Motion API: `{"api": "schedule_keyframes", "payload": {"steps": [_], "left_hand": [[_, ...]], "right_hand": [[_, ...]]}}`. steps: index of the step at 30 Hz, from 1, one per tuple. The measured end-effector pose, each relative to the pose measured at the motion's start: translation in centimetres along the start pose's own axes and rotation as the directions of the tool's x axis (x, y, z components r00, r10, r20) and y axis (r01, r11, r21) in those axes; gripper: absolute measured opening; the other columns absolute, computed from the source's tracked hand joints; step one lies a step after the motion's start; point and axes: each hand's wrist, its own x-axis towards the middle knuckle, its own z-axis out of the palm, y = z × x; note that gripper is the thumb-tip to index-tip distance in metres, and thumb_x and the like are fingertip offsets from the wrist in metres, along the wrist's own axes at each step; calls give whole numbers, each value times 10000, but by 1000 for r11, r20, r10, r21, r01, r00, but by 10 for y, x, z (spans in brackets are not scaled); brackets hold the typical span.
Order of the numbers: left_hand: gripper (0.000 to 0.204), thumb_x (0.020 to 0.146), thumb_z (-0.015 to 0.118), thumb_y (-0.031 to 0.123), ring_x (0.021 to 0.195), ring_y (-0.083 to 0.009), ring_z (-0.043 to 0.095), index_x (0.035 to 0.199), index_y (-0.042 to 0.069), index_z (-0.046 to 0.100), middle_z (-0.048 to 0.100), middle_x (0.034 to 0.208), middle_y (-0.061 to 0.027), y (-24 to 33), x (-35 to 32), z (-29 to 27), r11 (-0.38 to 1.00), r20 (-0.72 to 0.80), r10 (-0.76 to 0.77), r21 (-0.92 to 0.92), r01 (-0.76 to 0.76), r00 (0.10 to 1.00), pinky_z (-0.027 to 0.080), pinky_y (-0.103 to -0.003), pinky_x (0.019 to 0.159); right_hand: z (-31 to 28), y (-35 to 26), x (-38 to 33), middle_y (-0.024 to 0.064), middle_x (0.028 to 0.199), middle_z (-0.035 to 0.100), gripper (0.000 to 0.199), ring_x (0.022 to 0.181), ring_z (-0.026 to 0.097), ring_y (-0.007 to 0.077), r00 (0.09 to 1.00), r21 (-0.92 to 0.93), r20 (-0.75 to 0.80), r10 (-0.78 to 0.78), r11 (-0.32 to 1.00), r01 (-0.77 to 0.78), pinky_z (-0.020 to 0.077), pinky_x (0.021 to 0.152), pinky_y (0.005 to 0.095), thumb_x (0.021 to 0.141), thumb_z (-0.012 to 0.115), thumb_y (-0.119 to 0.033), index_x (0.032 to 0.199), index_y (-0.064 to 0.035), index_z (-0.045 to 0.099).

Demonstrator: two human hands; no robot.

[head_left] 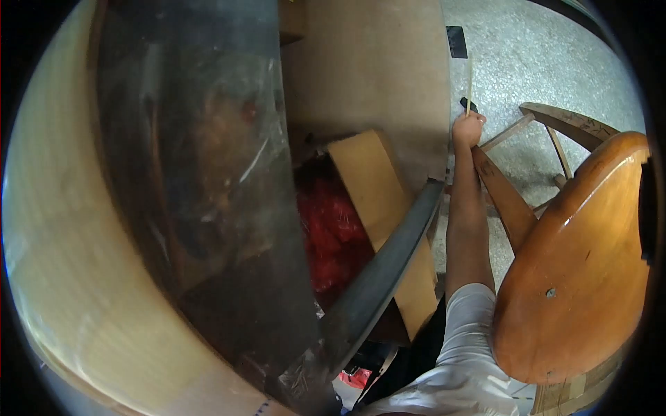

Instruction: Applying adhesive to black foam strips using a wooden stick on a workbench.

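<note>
My right arm reaches forward past a wooden stool or chair, its short white sleeve near the bottom. My right hand point(469, 129) is closed around a thin pale stick point(470, 83) that points away from me over the floor. A small black piece point(466, 104) shows at the top of the fist; whether it belongs to the stick I cannot tell. Just beside the forearm slants a brown wooden leg point(505, 201) of the seat. My left hand does not appear.
The glossy orange-brown seat point(576, 277) fills the right side. At left are a pale curved board point(62, 229) and a dark glossy panel point(229, 62). An open cardboard box point(368, 184) holds red wrapped material point(329, 229). A black square point(456, 41) lies on the speckled floor point(527, 62).
</note>
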Motion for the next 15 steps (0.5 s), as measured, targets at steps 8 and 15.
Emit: {"api": "schedule_keyframes", "payload": {"steps": [8, 15], "left_hand": [[615, 765, 589, 659, 1234, -427, 433, 1184, 209, 610, 414, 1375, -204, -7, 0, 11, 990, 31, -142, -8, 143, 989, 194, -588, 1082], [628, 745, 607, 667, 1245, -421, 419, 1145, 185, 639, 414, 1373, -211, -3, 0, 26, 965, 51, -260, -20, 261, 964, 189, -587, 1086]], "right_hand": [[10, 11, 5, 60, 1520, 259, 316, 1238, 416, 343, 985, -409, 169, -17, 909, 86, 401, 950, 493, 912, 498, -256, 1183, -231, 658], [41, 36, 14, 94, 1449, 364, 372, 1202, 431, 341, 978, -322, 203, 49, 947, 19, 399, 959, 462, 917, 503, -206, 1272, -110, 560]]}}
